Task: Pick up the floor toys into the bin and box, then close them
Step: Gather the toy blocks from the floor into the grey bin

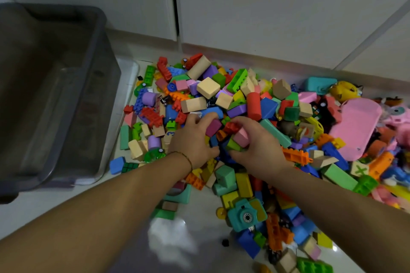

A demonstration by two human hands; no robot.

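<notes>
- The toys [244, 106] lie in a thick heap on the floor [195, 206], along the foot of the white doors [266, 6]: wood blocks, foam blocks and studded bricks in many colours.
- Both hands reach into the middle of the heap, close together, palms down.
- The left hand [193, 139] has its grip curled into the heap; its fingers seem to press a purple block [213, 127] from the left, though the fingertips are hidden among the toys.
- The right hand [257, 146] has its grip closed on a pink block [241, 137], thumb below and fingers over the top, with a green block [234, 145] just under it by the thumb.
- A red brick [230, 127] sits between the two hands, touching the purple block.
- A thin bracelet [184, 157] circles the left wrist.
- The bin [97, 29] stands to the left of the heap, grey, open on top, and in view no toys show inside it.
- A pale flat lid [131, 68] lies under or just beside the bin's right edge, touching the heap's left side.
- A teal toy camera [244, 215] rests on the near side of the heap, under the right forearm.
- A big pink case [355, 126] lies on the right of the heap, with a yellow toy [345, 91] behind it near the doors.
</notes>
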